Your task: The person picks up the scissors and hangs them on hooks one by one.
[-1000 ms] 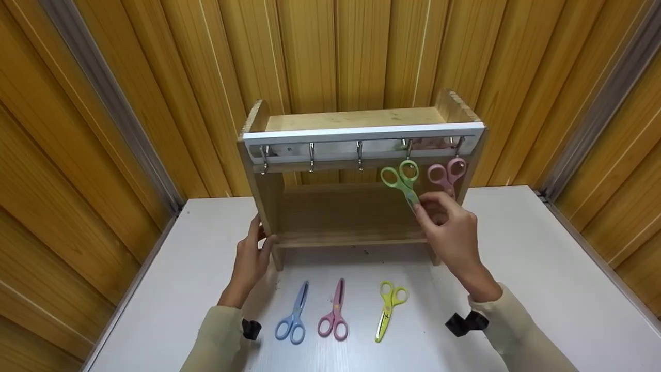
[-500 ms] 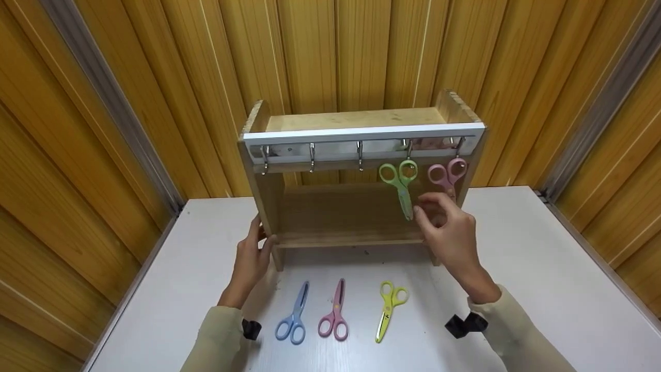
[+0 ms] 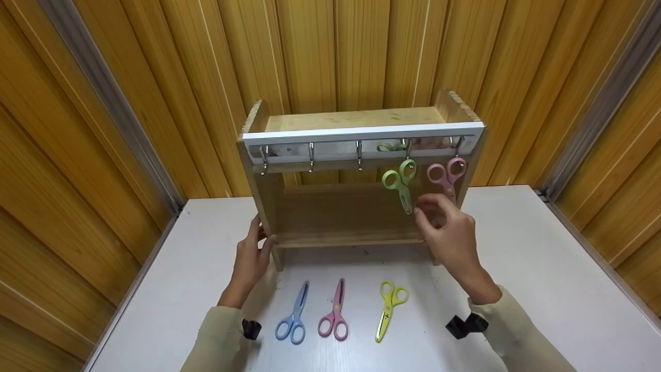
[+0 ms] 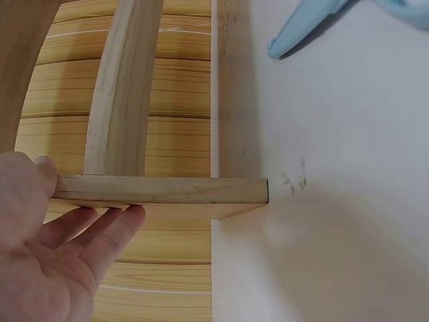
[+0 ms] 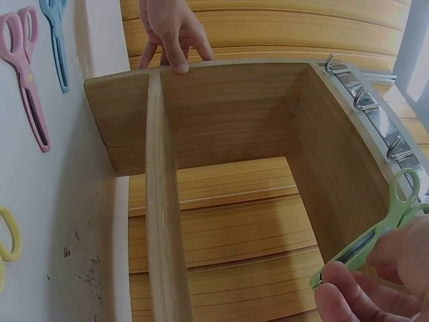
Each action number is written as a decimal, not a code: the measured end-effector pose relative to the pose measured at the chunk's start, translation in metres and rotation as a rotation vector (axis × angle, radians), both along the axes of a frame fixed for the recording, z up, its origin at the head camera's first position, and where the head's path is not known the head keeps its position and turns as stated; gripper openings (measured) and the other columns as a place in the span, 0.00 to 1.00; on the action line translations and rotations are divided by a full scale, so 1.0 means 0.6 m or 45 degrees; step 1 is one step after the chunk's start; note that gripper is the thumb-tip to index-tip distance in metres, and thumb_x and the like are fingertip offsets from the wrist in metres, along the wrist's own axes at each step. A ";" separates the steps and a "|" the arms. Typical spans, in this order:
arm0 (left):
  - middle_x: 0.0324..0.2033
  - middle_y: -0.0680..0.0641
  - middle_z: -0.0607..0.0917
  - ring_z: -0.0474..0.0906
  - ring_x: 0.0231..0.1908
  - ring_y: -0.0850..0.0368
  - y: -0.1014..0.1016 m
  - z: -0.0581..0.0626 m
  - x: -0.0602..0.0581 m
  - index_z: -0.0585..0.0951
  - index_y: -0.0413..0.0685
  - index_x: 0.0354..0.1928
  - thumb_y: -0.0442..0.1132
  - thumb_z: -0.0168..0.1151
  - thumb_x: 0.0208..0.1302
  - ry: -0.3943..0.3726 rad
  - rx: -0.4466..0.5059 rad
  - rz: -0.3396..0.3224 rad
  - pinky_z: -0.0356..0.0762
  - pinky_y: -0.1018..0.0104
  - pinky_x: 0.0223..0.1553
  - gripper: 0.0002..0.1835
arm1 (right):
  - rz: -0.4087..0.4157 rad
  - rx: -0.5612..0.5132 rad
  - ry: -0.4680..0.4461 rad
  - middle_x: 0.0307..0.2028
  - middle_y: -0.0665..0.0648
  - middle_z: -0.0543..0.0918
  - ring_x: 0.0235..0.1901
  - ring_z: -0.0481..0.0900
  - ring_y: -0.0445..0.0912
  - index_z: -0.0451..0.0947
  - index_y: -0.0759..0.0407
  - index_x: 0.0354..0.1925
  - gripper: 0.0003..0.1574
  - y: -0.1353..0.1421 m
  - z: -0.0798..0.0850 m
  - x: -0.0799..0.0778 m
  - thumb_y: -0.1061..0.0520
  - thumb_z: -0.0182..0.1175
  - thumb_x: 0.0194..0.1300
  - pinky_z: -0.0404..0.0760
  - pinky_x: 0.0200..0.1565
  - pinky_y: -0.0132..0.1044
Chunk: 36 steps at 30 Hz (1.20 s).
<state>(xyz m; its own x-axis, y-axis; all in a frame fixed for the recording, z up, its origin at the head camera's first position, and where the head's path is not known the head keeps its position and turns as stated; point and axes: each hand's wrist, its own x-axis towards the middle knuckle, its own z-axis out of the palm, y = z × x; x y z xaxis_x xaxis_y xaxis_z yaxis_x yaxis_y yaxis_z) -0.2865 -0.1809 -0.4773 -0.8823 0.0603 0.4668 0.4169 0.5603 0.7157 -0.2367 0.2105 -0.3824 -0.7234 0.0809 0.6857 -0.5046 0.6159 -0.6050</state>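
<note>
A pair of green scissors (image 3: 399, 183) hangs by one finger loop from a metal hook on the rack's front rail. My right hand (image 3: 451, 235) is just right of the blade tip, its fingers loosely curved and apart from the scissors in the head view. In the right wrist view the green scissors (image 5: 365, 241) overlap the fingers. Pink scissors (image 3: 447, 173) hang from the rightmost hook, their blades partly behind my right hand. With thumb in front and fingers behind, my left hand (image 3: 251, 261) grips the left side panel of the wooden rack (image 3: 356, 240).
On the white table (image 3: 206, 237) lie blue scissors (image 3: 295, 315), another pink pair (image 3: 336, 310) and yellow scissors (image 3: 387, 312), in front of the rack. Three hooks (image 3: 311, 157) on the left carry nothing. A wood-look wall (image 3: 335, 57) stands behind.
The right hand has let go of the green scissors' blades. Those scissors now hang freely and have swung a little. The left hand stays on the rack.
</note>
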 end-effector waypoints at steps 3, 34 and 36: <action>0.69 0.38 0.75 0.80 0.61 0.40 0.000 0.001 0.000 0.56 0.53 0.80 0.35 0.60 0.76 -0.015 0.004 0.003 0.83 0.47 0.54 0.37 | 0.004 0.004 0.003 0.36 0.49 0.89 0.16 0.78 0.39 0.84 0.58 0.47 0.11 0.000 -0.001 0.000 0.63 0.69 0.66 0.74 0.17 0.24; 0.68 0.36 0.75 0.80 0.60 0.39 -0.003 -0.001 0.001 0.56 0.51 0.80 0.34 0.59 0.76 0.017 0.018 -0.032 0.84 0.46 0.53 0.36 | 0.091 0.166 -0.098 0.32 0.48 0.88 0.26 0.83 0.39 0.83 0.58 0.47 0.14 -0.004 -0.054 0.019 0.65 0.71 0.64 0.80 0.28 0.27; 0.68 0.36 0.75 0.80 0.61 0.39 -0.003 -0.001 0.001 0.56 0.51 0.80 0.34 0.59 0.76 0.008 0.023 -0.032 0.84 0.46 0.54 0.36 | 0.094 0.215 -0.153 0.28 0.45 0.86 0.25 0.81 0.38 0.83 0.57 0.47 0.14 -0.005 -0.068 0.023 0.64 0.72 0.64 0.80 0.28 0.30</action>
